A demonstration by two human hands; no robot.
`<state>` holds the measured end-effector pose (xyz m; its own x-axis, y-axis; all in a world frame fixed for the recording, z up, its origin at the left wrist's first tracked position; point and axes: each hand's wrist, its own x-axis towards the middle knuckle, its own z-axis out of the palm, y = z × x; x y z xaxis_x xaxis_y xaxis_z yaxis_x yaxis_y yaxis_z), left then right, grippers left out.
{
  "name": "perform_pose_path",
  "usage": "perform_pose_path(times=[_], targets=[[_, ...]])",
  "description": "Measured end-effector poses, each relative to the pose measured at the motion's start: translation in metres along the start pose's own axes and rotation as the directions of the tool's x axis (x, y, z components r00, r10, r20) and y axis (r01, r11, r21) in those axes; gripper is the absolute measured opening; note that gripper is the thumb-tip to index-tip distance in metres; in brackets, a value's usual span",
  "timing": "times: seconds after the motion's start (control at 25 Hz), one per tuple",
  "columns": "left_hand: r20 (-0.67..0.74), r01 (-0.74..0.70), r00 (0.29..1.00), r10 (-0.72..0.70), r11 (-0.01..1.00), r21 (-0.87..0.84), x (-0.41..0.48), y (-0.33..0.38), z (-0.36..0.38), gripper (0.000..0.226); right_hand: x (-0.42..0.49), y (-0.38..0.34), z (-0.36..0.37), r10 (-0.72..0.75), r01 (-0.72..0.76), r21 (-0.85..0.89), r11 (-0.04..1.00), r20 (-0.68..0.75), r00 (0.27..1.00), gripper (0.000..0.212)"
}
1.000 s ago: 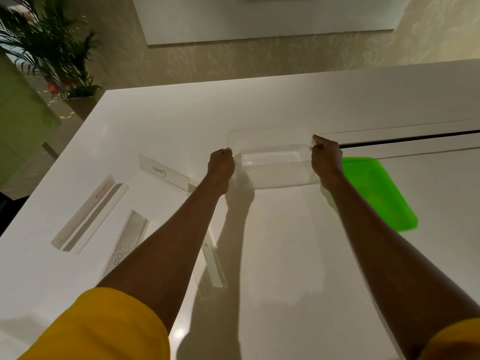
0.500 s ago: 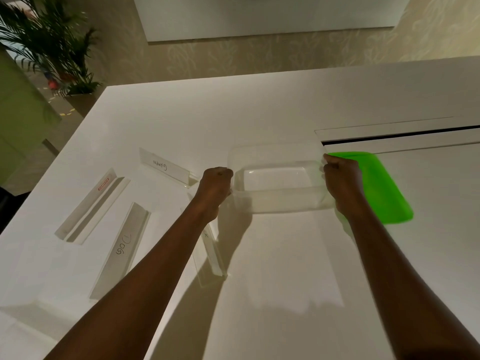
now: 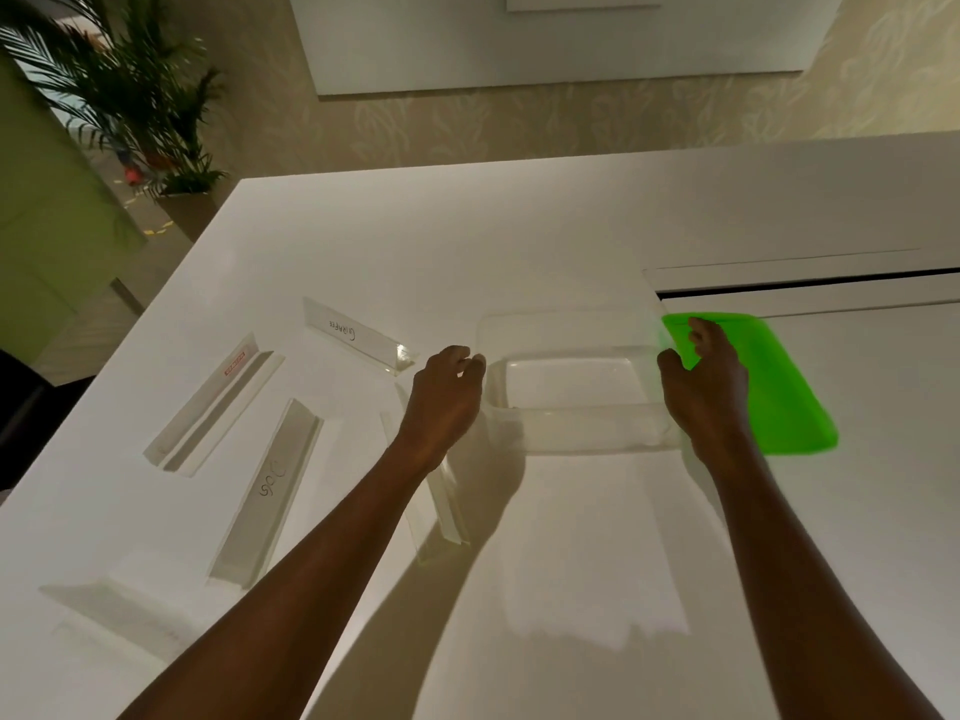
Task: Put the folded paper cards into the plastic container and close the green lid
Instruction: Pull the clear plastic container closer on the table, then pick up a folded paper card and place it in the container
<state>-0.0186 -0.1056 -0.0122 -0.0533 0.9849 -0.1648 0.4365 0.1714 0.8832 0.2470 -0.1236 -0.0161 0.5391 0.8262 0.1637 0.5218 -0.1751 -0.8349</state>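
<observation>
An empty clear plastic container (image 3: 587,432) stands on the white table at centre. The green lid (image 3: 779,402) lies flat just to its right. My left hand (image 3: 445,394) hovers at the container's left end with loosely curled fingers that hold nothing. At the right end is my right hand (image 3: 702,384), fingers spread and relaxed over the lid's near edge, thumb by the rim. Several folded paper cards lie to the left: one marked "Giraffe" (image 3: 356,336), one with a red label (image 3: 210,402), one marked "Dog" (image 3: 270,485), and one partly under my left forearm (image 3: 441,511).
Another folded card (image 3: 119,618) lies near the table's front left edge. A dark slot (image 3: 805,287) runs across the table behind the lid. Beyond the table's left corner stands a potted plant (image 3: 140,106). The table's left edge runs diagonally close to the cards.
Both hands drew the container toward me across the table, then loosened their grip on its ends. The lid and cards stayed put.
</observation>
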Motion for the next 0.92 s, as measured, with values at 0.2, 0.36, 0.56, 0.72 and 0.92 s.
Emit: perform_pose_path(times=[0.2,0.36,0.56,0.72,0.92], targets=[[-0.041,-0.150,0.987,0.156,0.981,0.123,-0.012,-0.014,-0.030,0.050,-0.031,-0.038,0.017,-0.213,0.208,-0.067,0.976,-0.073,0.974,0.052],[-0.132,-0.204,0.959,0.249,0.935,0.289,-0.020,-0.040,-0.063,0.053,-0.076,-0.073,0.049,-0.363,0.362,-0.060,0.930,-0.011,0.932,0.048],[-0.155,-0.138,0.962,0.224,0.892,0.431,-0.036,-0.083,-0.109,0.059,-0.142,-0.106,0.100,-0.455,0.454,0.057,0.889,0.218,0.863,0.046],[-0.190,-0.074,0.962,0.194,0.861,0.504,-0.050,-0.114,-0.144,0.062,-0.192,-0.122,0.141,-0.507,0.499,0.123,0.858,0.362,0.782,0.047],[-0.142,-0.046,0.980,0.141,0.847,0.529,-0.062,-0.143,-0.171,0.068,-0.238,-0.116,0.189,-0.424,0.434,0.122,0.893,0.557,0.714,0.049]])
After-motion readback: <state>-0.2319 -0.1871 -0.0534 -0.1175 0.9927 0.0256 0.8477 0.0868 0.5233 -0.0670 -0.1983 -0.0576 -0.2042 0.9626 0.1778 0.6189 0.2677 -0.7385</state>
